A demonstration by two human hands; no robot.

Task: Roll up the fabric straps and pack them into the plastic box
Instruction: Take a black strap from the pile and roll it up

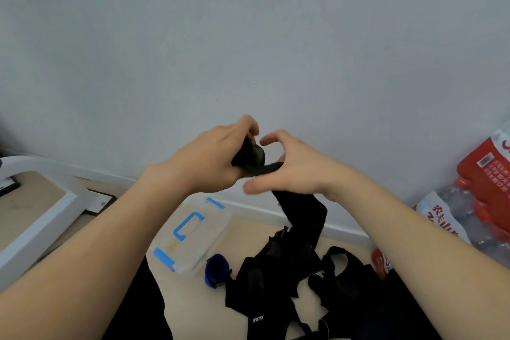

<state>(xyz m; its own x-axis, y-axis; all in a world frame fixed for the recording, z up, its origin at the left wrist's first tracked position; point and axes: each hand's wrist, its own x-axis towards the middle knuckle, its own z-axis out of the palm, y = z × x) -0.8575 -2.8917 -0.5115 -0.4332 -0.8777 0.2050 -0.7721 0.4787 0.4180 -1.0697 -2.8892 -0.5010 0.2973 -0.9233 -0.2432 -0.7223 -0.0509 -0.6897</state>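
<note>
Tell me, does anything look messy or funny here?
Yes: the black straps lie in a tangled heap on the floor, and a rolled blue strap sits beside the plastic box, not inside it. The left hand and right hand hold a half-rolled strap.

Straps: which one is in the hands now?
The black strap: the left hand grips its rolled end, its tail hangs from the right hand. The blue strap and other black straps lie on the floor.

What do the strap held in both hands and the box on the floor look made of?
Strap: soft black fabric, matte, fuzzy at the edges, hanging limp; possibly hook-and-loop. Box: translucent, smooth-looking hard plastic with blue clips and handle.
</note>
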